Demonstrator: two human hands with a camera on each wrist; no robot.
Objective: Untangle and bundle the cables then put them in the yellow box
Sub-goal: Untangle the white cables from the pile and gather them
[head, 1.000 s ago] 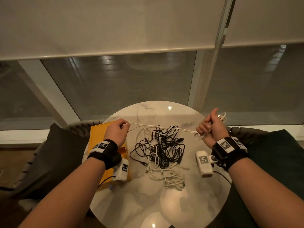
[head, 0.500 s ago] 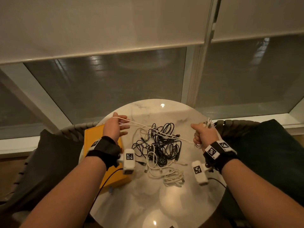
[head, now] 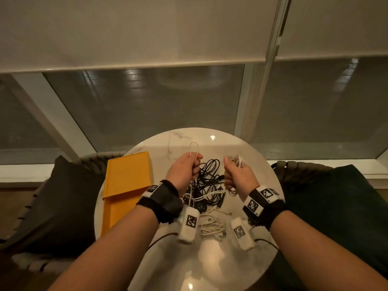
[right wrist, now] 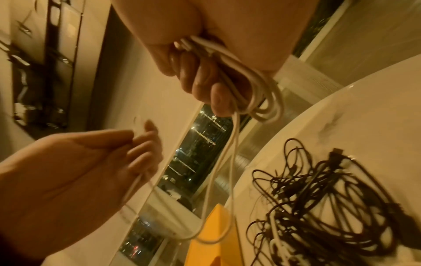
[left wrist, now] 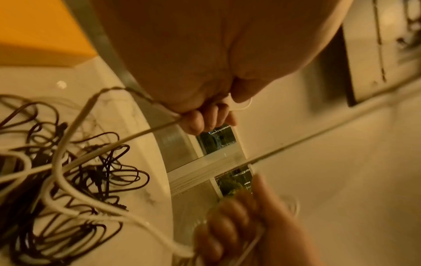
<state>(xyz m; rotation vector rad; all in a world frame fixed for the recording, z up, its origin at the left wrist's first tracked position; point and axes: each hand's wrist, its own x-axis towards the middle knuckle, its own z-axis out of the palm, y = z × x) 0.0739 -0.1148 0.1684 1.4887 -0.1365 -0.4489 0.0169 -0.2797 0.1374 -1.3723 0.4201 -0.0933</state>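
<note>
Above the tangle, my left hand pinches a white cable whose small loop stands up past the fingers. My right hand grips several coils of the same white cable, and a slack length hangs between the two hands. A tangle of black cables lies on the round marble table under the hands. Nearer to me, a loose white cable pile lies on the table. The yellow box lies at the table's left edge, left of my left hand.
Dark cushions on woven chairs flank the table on both sides. A window with lowered blinds rises just behind the table. The table's near part holds only reflections.
The hands have come close together over the tangle. The white cable, stretched taut between them before, now hangs slack, and a loop stands above my left hand.
</note>
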